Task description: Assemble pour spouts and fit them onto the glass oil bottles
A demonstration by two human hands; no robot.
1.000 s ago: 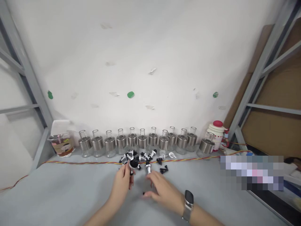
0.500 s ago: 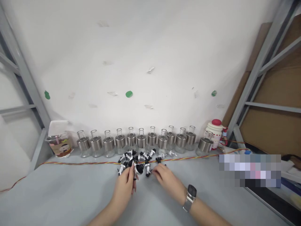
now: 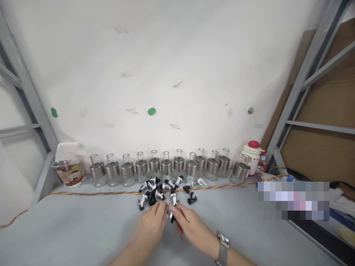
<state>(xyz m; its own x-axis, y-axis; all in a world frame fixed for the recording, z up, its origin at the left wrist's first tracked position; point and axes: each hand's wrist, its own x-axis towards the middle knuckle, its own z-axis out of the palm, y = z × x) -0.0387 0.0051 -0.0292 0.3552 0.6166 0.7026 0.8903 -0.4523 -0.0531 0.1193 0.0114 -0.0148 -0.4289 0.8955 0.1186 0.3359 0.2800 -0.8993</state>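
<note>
I see my left hand (image 3: 153, 223) and right hand (image 3: 191, 226) meet fingertip to fingertip, both pinching one small spout cap (image 3: 170, 214).

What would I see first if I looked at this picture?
First, the long row of glass bottles with shiny metal collars along the white wall. In front of them lies a pile of small black-and-silver caps, and just below it the left hand and right hand meet around one cap.

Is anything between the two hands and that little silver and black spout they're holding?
No. The left hand and right hand meet right at the small spout, fingertips touching it. The pile of spouts and the row of bottles lie farther back, behind the hands.
</note>
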